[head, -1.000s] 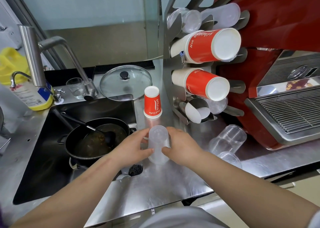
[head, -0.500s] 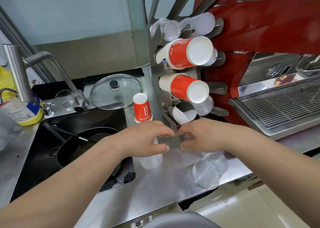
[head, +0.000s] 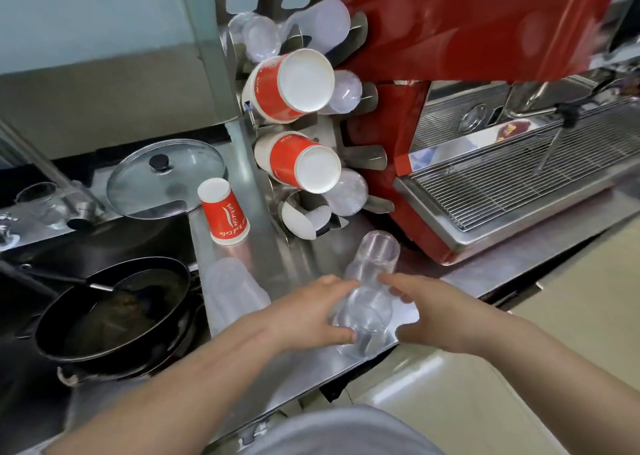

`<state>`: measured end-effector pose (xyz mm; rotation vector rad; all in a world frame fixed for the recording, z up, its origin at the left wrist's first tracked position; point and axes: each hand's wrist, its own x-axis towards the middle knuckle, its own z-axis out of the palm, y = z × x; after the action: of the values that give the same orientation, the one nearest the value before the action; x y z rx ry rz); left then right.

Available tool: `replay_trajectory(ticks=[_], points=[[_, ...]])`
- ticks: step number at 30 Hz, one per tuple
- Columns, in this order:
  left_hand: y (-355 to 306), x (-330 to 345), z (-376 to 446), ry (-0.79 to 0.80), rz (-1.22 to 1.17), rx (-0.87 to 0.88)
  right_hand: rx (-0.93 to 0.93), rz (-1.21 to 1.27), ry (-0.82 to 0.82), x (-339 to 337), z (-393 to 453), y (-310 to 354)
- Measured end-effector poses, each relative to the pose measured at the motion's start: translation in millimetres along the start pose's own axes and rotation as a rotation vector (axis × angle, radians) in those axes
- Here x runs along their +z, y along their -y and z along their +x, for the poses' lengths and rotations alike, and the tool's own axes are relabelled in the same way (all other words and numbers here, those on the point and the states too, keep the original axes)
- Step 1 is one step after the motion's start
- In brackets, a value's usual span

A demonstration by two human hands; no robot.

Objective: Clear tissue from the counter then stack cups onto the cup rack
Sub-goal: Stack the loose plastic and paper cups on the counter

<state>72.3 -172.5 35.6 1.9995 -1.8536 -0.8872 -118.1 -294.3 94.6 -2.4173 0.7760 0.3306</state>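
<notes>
In the head view, a clear plastic cup [head: 363, 323] is seen upside down near the front edge of the steel counter [head: 298, 264], gripped from both sides. The left hand [head: 308, 316] is curled against its left wall, thumb low and fingers high; the right hand [head: 433, 312] is curled against its right wall. A second clear cup [head: 375, 255] is seen just behind the first, between the fingertips of both hands; whether it is touched cannot be told.

A frosted cup stack [head: 232, 288] is placed upside down to the left, close to the sink edge, and a red paper cup [head: 225, 212] is stood inverted behind it. A bare strip of counter is left between these and the cup rack [head: 304, 212]. The rack's upper slots are filled with red paper cups [head: 291, 87] and clear ones. A dark pan [head: 114, 309] is seen in the sink, and a glass lid [head: 166, 177] is laid behind it. The red espresso machine [head: 485, 73] is set hard against the rack's right side, overhanging the counter.
</notes>
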Motion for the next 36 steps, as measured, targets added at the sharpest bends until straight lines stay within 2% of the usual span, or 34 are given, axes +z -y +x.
replay_trajectory(ticks=[9, 13, 21, 26, 31, 36], points=[[-4.9, 10.0, 17.7, -0.005, -0.111, -0.051, 0.038, 0.288, -0.067, 37.3, 16.0, -23.8], [-7.6, 7.2, 20.5, -0.012, -0.210, -0.066, 0.042, 0.328, -0.097, 39.4, 19.3, -27.9], [-16.1, -6.6, 18.3, -0.023, -0.208, -0.047, -0.014, 0.362, -0.147, 32.0, 13.7, -26.7], [-28.1, -35.0, 18.6, -0.121, -0.173, 0.037, -0.106, 0.407, -0.236, 3.5, 6.3, -16.5], [-45.6, -71.1, 20.1, -0.256, -0.281, 0.095, -0.175, 0.546, -0.371, -32.1, 0.4, -2.5], [-60.4, -97.2, 25.2, -0.348, -0.321, 0.139, -0.217, 0.580, -0.457, -59.9, 1.5, 3.8]])
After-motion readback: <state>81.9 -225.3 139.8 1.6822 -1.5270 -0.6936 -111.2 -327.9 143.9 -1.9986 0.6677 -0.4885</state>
